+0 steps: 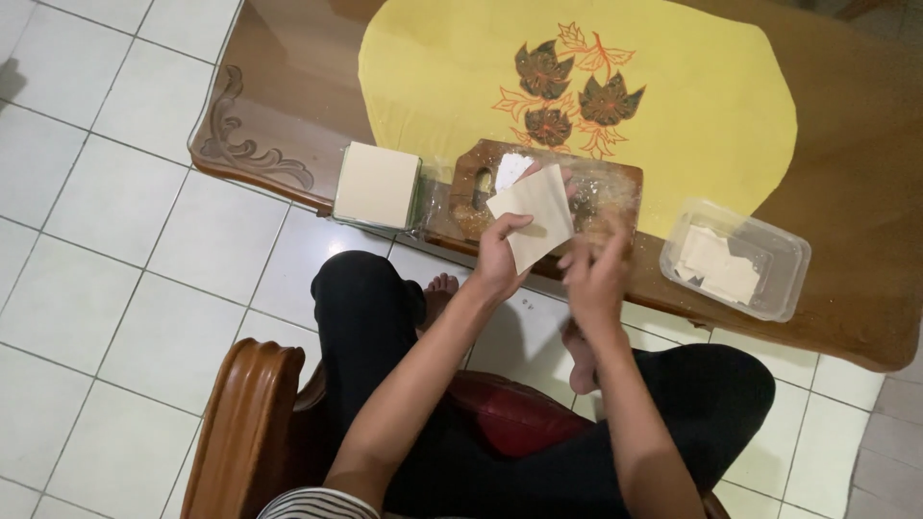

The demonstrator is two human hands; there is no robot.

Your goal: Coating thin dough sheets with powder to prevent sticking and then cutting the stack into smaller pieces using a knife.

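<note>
My left hand holds a thin pale square wrapper sheet by its lower edge, lifted over a wooden cutting board. My right hand is blurred beside it, fingers near the sheet's right edge; whether it touches the sheet I cannot tell. A stack of the same pale sheets sits left of the board. A clear plastic box with folded pieces in it stands at the right.
A wooden table with a glass top carries a yellow cloth printed with dark leaves. I sit on a wooden chair with a red cushion, bare feet on white floor tiles.
</note>
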